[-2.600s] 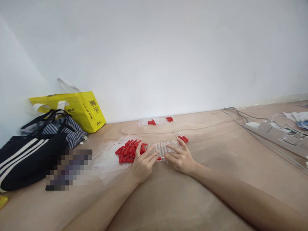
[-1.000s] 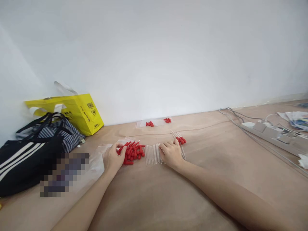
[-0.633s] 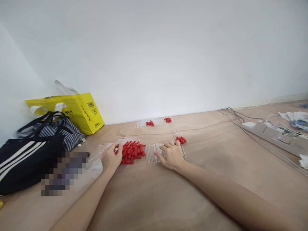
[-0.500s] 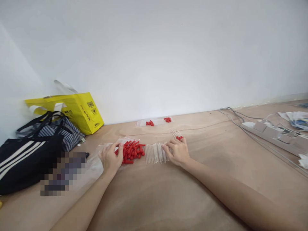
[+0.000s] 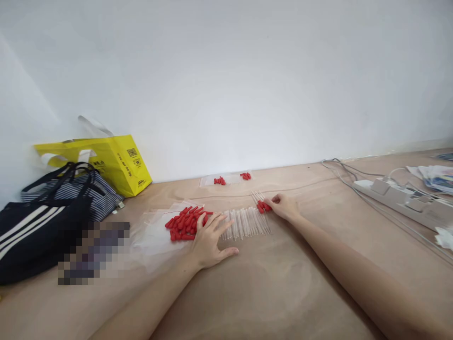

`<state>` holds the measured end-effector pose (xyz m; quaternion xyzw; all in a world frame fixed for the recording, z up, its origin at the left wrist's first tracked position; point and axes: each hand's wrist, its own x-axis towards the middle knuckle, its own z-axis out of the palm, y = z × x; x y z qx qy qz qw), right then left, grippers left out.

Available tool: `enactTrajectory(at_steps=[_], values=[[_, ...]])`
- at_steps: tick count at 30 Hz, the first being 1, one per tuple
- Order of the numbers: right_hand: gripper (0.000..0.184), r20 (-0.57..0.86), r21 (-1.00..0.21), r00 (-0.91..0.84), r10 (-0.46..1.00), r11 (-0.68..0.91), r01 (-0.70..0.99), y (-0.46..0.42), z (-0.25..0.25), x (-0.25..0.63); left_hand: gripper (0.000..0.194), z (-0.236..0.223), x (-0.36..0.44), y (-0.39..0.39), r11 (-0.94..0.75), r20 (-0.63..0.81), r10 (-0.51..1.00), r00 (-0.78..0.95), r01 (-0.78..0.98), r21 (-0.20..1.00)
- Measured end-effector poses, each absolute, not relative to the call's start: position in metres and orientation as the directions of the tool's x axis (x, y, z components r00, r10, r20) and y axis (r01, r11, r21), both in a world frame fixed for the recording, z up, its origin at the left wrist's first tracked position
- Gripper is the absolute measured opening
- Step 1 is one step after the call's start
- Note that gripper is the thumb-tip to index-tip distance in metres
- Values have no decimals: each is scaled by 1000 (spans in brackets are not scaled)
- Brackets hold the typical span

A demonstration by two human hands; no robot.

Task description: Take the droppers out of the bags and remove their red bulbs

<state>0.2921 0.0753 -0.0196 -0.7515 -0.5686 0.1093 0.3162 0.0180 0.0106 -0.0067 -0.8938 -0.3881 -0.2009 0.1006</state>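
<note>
A pile of red rubber dropper bulbs [image 5: 184,223] lies on clear plastic bags, left of a row of thin glass tubes [image 5: 247,223]. My left hand [image 5: 210,241] is open with fingers spread, over the right side of the pile and the left end of the tubes. Beyond the tubes' right end lie several droppers [image 5: 261,206], red bulbs fitted on glass tubes. My right hand [image 5: 283,206] is closed in a pinch at a red bulb on the right of this group; its fingertips are partly hidden.
Near the wall lies a clear bag [image 5: 231,179] with small red bulbs and tubes. At left stand a yellow shopping bag [image 5: 120,163] and a black bag [image 5: 38,236] with white stripes. A white power strip [image 5: 392,200] with cables and some packets [image 5: 433,177] sit at right.
My left hand has moved right from the bulb pile to the tubes' left end and spread its fingers. My right hand has shifted right and away from me, off the tubes, onto the fitted droppers.
</note>
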Motion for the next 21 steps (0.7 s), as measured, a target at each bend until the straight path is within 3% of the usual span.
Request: enactTrajectory(at_steps=[5, 8, 15, 21], values=[[50, 158, -578, 335, 929, -188, 794, 76, -18, 284, 54, -11, 25, 20, -622, 438, 709, 552, 783, 20], [52, 208, -557, 312, 927, -150, 817, 73, -17, 280, 52, -11, 25, 23, -604, 459, 717, 524, 796, 35], [37, 363, -456, 163, 917, 22, 890, 63, -21, 278, 54, -4, 43, 7, -717, 477, 621, 622, 697, 25], [23, 445, -486, 88, 891, 158, 860, 66, -27, 283, 58, -11, 88, 13, -722, 490, 616, 617, 690, 40]])
